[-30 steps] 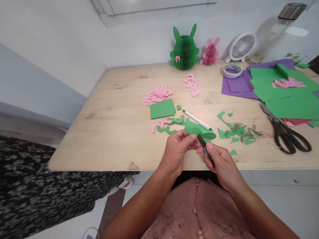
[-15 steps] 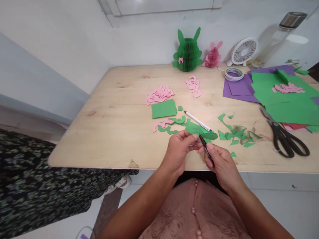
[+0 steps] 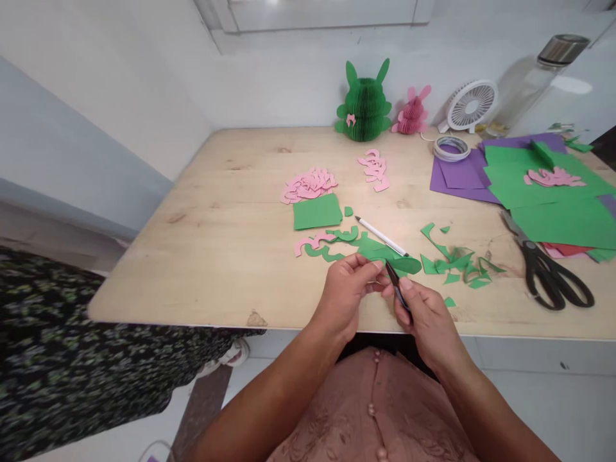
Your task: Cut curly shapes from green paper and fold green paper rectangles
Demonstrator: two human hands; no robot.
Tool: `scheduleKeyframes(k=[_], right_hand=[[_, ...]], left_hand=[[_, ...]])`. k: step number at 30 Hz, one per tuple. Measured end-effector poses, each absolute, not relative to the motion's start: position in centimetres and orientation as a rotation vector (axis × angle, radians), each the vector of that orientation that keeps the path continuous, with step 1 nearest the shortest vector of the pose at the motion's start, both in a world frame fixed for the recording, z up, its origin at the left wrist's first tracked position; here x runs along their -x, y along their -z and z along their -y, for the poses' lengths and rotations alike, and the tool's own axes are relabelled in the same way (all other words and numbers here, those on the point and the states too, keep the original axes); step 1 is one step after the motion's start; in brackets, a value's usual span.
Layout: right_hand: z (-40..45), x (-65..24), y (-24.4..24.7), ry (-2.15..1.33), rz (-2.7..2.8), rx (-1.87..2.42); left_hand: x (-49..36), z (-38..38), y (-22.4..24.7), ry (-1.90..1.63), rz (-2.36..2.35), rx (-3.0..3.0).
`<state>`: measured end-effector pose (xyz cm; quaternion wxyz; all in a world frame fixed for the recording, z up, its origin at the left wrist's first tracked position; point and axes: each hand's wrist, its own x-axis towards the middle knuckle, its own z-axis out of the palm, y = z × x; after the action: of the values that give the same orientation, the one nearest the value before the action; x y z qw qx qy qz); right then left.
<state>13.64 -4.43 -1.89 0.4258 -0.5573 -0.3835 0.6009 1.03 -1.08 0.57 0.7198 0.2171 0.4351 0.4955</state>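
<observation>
My left hand [image 3: 347,282] is closed, with its thumb and fingers pinching a green paper piece [image 3: 407,264] near the table's front edge. The piece has a rounded right end. My right hand [image 3: 428,314] is wrapped round a slim black tool [image 3: 393,274], whose pointed tip touches or nearly touches the paper by my left fingertips. Its exact kind is hard to make out. Just beyond my hands lies a white pen [image 3: 382,235]. Wavy green cut-outs [image 3: 344,235] and a pink cut-out [image 3: 312,242] are left of it, close to a green paper rectangle [image 3: 316,212].
Green scraps [image 3: 457,260] and black-handled scissors [image 3: 548,273] lie at right, by green sheets [image 3: 563,218] and purple sheets [image 3: 462,176]. Pink cut-outs [image 3: 310,185] are piled centrally. A green paper rabbit [image 3: 364,106], pink rabbit [image 3: 412,115], fan [image 3: 471,106] and bottle [image 3: 534,83] stand behind.
The view has shifted slightly. My hands keep the same grip on the green paper and the black tool, with almost no visible movement.
</observation>
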Motion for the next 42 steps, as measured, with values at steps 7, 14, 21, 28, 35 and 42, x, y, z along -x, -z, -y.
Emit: scheduleKeyframes(k=[7, 14, 21, 28, 35, 42], right_hand=[[4.47, -13.67, 2.01, -1.518, 0.948, 1.388], [4.49, -13.61, 2.05, -1.513, 0.945, 1.388], [4.45, -13.59, 2.11, -1.501, 0.951, 1.385], [4.49, -13.67, 2.24, -1.489, 0.962, 1.387], [4.51, -13.62, 2.19, -1.491, 0.955, 1.384], [4.58, -13.56, 2.44, -1.485, 0.955, 1.390]], left_hand=[[-1.05, 1.11, -0.79, -1.092, -0.996, -0.477], [-1.13, 1.07, -0.65, -1.097, -0.964, -0.478], [-1.19, 1.13, -0.70, -1.095, -0.965, -0.475], [-1.08, 1.09, -0.77, -1.100, -0.968, -0.473], [-0.85, 1.03, -0.92, -1.095, -0.973, -0.491], [-0.69, 0.94, -1.03, -1.078, -0.936, -0.509]])
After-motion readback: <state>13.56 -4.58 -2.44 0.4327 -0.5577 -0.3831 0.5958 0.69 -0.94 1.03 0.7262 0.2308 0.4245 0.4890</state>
